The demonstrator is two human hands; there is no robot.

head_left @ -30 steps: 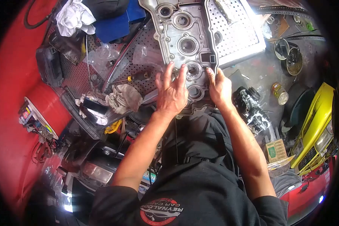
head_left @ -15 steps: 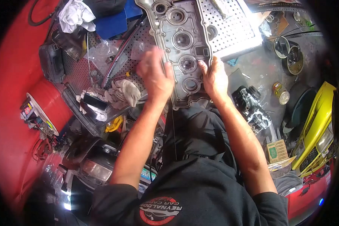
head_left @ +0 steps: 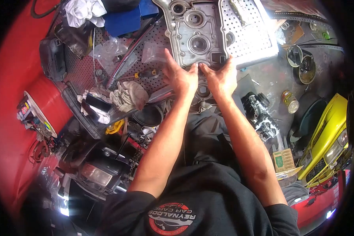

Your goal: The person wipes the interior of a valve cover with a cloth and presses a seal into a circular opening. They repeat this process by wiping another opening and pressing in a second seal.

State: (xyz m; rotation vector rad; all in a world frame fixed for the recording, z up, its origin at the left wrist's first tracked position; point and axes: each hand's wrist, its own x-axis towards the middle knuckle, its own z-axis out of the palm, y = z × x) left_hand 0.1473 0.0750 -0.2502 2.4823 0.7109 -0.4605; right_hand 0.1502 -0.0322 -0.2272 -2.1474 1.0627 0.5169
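A long metal engine valve cover (head_left: 220, 29) lies before me with its hollow side up, showing a row of round holes. My left hand (head_left: 182, 80) grips it at the left edge, index finger stretched along the outside. On the opposite edge my right hand (head_left: 223, 80) holds it the same way. Both thumbs press down near one round hole in the middle, their tips almost meeting. That hole is mostly hidden by the thumbs, and the fingers beneath the cover are out of sight.
Left of the cover, a perforated metal bench (head_left: 129, 74) carries a black-and-yellow screwdriver (head_left: 146, 73), a crumpled rag (head_left: 129, 95), a phone (head_left: 98, 102) and plastic bags. A bright perforated panel (head_left: 251, 43) lies right. On the floor are metal engine parts (head_left: 261, 118), a can (head_left: 290, 101) and a yellow bumper (head_left: 326, 133).
My left hand, blurred and raised at the left edge before, now rests on the cover. My right thumb has moved inward to meet the left. The cover appears slightly further right in view.
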